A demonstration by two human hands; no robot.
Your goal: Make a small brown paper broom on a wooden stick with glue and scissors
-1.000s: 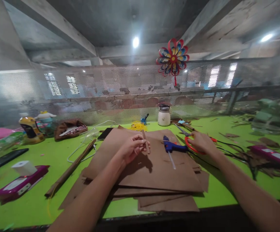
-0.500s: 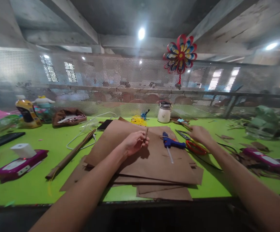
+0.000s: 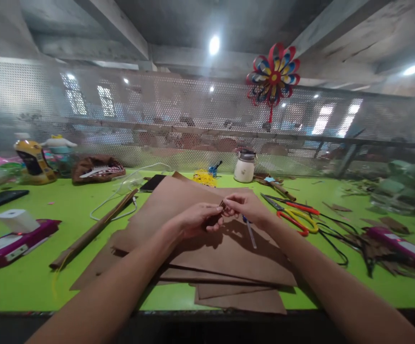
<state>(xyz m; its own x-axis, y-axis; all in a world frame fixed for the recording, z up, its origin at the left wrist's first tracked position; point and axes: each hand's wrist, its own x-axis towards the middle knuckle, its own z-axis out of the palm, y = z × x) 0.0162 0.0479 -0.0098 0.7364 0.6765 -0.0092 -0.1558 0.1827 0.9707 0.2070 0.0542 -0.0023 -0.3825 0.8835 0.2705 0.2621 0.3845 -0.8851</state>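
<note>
Above a stack of brown paper sheets (image 3: 189,200), my left hand (image 3: 201,219) pinches a small brown piece (image 3: 222,204) that looks like rolled or folded paper. Its lower part is hidden by the fingers. My right hand (image 3: 245,208) meets the left at this piece, thumb and fingertips closed on its upper end. Beneath the right hand lies a glue gun, mostly covered; its clear glue stick (image 3: 252,235) sticks out towards me.
To the right lie scissors with red handles (image 3: 293,224), yellow-handled scissors (image 3: 306,220) and black cords. A brown paper roll (image 3: 92,231) lies left, beside a white cable. A white jar (image 3: 244,167) and yellow strands (image 3: 204,178) stand behind. Purple devices (image 3: 19,243) flank both sides.
My right hand has come from the scissors at the right to the middle, joining the left at the small brown piece. It now covers most of the glue gun.
</note>
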